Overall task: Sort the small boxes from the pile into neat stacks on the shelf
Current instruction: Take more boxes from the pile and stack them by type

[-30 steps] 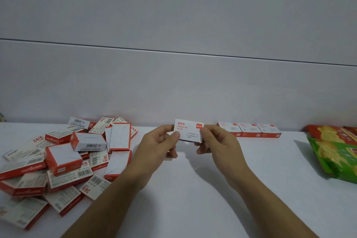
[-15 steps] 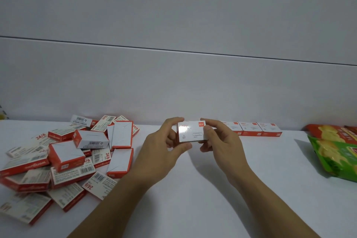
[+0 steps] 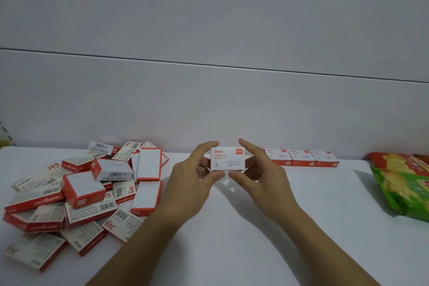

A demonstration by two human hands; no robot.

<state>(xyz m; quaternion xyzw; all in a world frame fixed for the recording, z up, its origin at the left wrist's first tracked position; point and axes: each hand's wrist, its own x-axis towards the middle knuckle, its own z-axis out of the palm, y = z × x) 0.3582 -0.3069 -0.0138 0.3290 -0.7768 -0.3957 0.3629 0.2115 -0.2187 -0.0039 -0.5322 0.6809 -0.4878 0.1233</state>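
Observation:
A small white paper clip box with red print is held up above the white shelf, its printed face toward me. My left hand pinches its left end between thumb and fingers. My right hand pinches its right end the same way. A loose pile of red and white boxes covers the left of the shelf. A row of three matching white boxes lies flat against the back wall, just right of my hands.
Green and red snack bags lie at the shelf's right edge. A grey wall panel closes off the back. Bare white shelf surface stretches between the pile and the bags.
Both hands turned the box, first tipping its face upward, then bringing the printed face square toward me. The box sits slightly further right and back than before.

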